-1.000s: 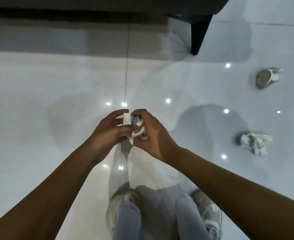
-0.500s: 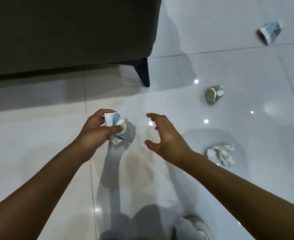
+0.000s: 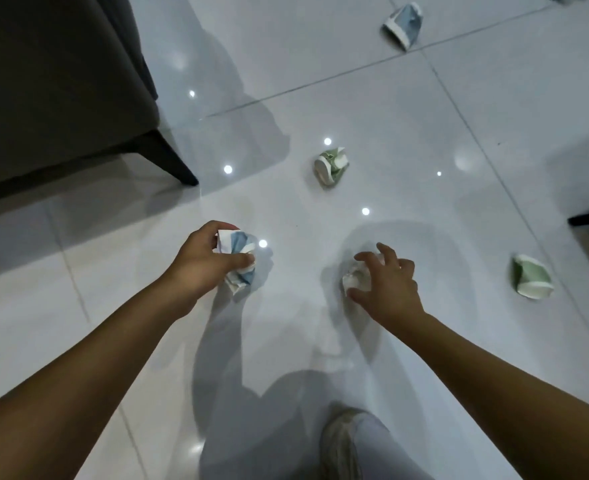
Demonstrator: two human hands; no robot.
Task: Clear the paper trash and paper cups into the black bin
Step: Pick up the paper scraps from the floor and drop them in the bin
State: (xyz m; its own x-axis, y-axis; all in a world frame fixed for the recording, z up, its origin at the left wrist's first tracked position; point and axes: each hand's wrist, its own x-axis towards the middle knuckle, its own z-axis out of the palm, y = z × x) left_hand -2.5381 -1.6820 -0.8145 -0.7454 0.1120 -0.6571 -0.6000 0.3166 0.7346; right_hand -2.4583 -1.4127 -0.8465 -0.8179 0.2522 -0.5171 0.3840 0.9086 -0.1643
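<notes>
A crushed blue-and-white paper cup [image 3: 239,263] is clamped in the left hand [image 3: 203,263], thumb across its front and fingers curled over the top. To the right, a white paper wad [image 3: 357,277] lies on the glossy tiled floor [image 3: 424,133]; the right hand [image 3: 388,284] arches over it with fingers spread apart, whether touching cannot be told. A crumpled green cup [image 3: 331,165] lies farther off, another green cup [image 3: 532,281] at right, and a blue cup [image 3: 403,24] far right. A dark sofa [image 3: 54,81] fills the far left. A shoe [image 3: 340,445] shows near.
</notes>
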